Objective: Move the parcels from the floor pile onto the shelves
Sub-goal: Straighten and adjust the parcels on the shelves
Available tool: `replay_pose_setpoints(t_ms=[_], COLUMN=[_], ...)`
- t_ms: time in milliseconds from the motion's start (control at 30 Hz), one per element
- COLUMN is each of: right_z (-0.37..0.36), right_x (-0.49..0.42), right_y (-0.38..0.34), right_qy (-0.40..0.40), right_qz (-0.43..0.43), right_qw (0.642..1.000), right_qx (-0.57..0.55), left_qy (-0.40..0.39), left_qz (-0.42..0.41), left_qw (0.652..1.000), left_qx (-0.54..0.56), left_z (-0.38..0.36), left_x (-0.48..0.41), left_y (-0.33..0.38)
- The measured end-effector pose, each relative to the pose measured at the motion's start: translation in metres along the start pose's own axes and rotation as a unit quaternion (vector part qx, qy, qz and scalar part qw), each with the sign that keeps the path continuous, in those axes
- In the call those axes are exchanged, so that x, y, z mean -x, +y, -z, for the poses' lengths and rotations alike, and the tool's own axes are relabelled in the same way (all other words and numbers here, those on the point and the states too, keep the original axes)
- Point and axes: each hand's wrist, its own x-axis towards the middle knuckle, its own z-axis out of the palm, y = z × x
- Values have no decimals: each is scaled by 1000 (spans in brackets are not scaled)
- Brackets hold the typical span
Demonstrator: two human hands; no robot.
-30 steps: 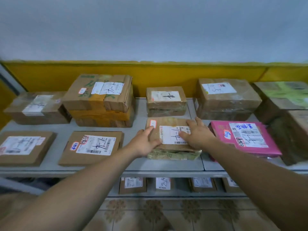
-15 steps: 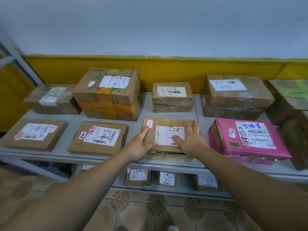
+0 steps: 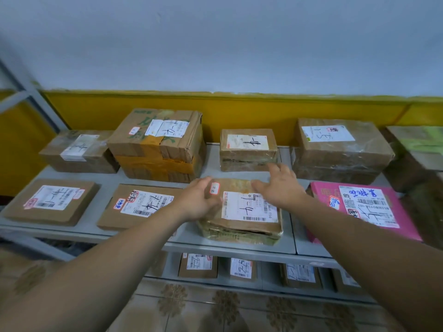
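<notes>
A flat brown parcel (image 3: 247,212) with a white label lies on the front of the grey upper shelf (image 3: 230,248), near its middle. My left hand (image 3: 197,200) rests against the parcel's left edge with its fingers loosely bent. My right hand (image 3: 279,185) hovers over the parcel's far right corner with spread, straight fingers and holds nothing. Both forearms reach in from the bottom of the view.
Around it on the shelf are a pink parcel (image 3: 359,209) to the right, two flat brown parcels (image 3: 141,204) to the left, and taller boxes (image 3: 248,149) along the yellow wall. Smaller parcels (image 3: 199,264) stand on the lower shelf. Tiled floor lies below.
My right hand has lifted off the label and moved towards the parcel's far right corner, with its fingers spread. My left hand has slid a little further along the left edge.
</notes>
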Motion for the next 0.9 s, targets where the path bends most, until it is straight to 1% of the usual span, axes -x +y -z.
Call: replay_pose_setpoints(t_ms=[67,133,233,367,567,733,900], right_z=[13,23,34,42,41,36,25], right_x=[-12,-26,-45,-69,-118,-159,-188], right_y=[-6,-11,-14,-17,-11,-2,8], right_qy=[15,27,42,46,31,7,-10], right_qz=[-3,-11,-24,-35,-25,-14,-9], right_qw=[1000,999,999,998,999,999,1000], right_qx=[9,19,18,9,37,47,-16], left_qy=[7,10,17,6,26,44,50], left_qz=[3,-13,-38,-56,-42,-4,14], left_qw=[1000,999,999,998,998,992,991], left_qx=[-24,-34,-34,-17,41,116,125], left_z=[9,18,29,37,32,24,15], left_x=[-8,-18,-36,-62,-104,-141,-174], left_y=[3,6,10,19,33,42,49])
